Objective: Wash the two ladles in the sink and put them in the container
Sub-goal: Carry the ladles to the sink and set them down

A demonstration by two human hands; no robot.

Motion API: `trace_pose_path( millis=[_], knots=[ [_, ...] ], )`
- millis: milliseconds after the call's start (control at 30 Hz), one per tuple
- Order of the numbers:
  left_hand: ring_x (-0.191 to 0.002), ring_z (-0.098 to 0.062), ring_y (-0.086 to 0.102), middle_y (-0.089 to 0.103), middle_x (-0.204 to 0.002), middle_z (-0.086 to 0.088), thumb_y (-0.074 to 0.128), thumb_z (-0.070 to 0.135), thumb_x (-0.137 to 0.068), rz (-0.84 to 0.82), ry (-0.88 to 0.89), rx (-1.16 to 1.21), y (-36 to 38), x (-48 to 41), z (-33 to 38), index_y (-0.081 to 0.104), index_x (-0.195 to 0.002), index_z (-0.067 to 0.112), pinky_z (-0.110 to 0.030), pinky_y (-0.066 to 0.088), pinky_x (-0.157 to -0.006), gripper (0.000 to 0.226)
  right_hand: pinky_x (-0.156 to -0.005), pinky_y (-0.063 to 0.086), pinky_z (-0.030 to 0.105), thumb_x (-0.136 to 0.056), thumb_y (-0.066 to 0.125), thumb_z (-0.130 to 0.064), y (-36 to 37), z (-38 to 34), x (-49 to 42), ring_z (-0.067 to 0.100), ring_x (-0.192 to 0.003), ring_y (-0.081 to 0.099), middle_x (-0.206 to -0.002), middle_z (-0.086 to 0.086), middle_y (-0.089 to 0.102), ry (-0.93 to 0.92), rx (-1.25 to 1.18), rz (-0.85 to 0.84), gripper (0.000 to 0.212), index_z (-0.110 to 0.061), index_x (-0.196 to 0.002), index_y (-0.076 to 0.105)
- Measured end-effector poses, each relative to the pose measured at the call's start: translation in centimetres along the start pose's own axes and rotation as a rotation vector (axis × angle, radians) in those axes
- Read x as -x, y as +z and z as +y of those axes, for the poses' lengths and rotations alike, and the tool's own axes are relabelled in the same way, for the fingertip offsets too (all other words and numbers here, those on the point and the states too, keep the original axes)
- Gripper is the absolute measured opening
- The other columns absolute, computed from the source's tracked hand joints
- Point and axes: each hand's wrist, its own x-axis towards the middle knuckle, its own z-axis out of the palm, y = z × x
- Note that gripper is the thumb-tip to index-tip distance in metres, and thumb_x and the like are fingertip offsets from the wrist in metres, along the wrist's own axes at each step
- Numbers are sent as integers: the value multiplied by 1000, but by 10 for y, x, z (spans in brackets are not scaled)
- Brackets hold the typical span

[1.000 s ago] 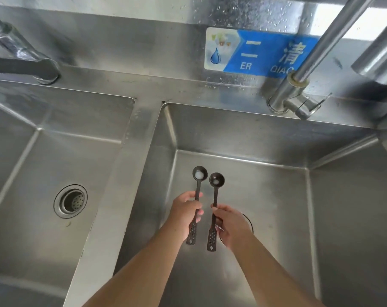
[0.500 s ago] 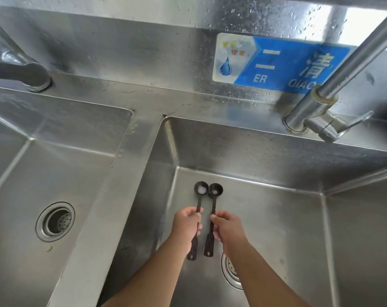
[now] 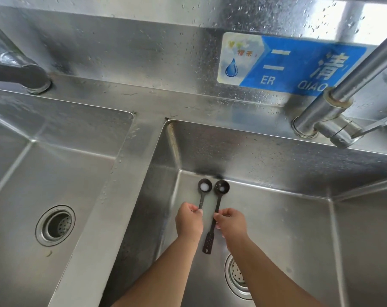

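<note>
Two small dark ladles are held side by side, bowls pointing away from me, over the right steel sink basin (image 3: 276, 229). My left hand (image 3: 189, 221) grips the handle of the left ladle (image 3: 204, 187), whose bowl holds something white. My right hand (image 3: 232, 224) grips the right ladle (image 3: 220, 191) mid-handle; its perforated handle end hangs free below my fingers. The lower handle of the left ladle is hidden by my hand. No container is in view.
The right basin's drain (image 3: 235, 276) lies partly under my right forearm. A tap (image 3: 334, 116) with a lever stands at the back right rim. A second basin (image 3: 33, 173) with a drain (image 3: 55, 226) is on the left, with another tap (image 3: 17, 69) above it. A blue sign (image 3: 287, 63) is on the wet backsplash.
The view has tilted up and shifted, so hands and ladles appear lower and nearer the basin's back wall. The two ladles have come closer together. Both grips are unchanged.
</note>
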Motion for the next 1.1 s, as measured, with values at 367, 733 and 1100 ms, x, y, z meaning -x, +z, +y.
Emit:
trace_pose_path(
  millis=[367, 733, 1100],
  knots=[
    [-65, -20, 59, 66, -73, -2, 67, 20, -89, 66, 97, -202, 3, -13, 9, 63, -81, 12, -27, 39, -54, 12, -63, 57, 38, -90, 65, -14, 2, -6, -5, 17, -48, 60, -61, 8, 69, -97, 201, 57, 9, -9, -82, 68],
    [-67, -18, 57, 65, -75, 0, 69, 25, -88, 47, 169, -346, -13, -26, 11, 62, -78, 12, -27, 36, -54, 18, -67, 60, 40, -91, 65, -15, -8, -11, -13, 22, -57, 70, -61, 10, 72, -110, 317, -50, 17, -5, -77, 67],
    [-59, -16, 49, 58, -70, 1, 61, 21, -94, 54, 277, -441, -15, -24, 9, 49, -73, 17, -28, 35, -52, 24, -72, 60, 40, -93, 54, -18, -7, -22, -17, 33, -73, 72, -81, 11, 74, -235, 659, -118, 14, -12, -82, 59]
  ],
)
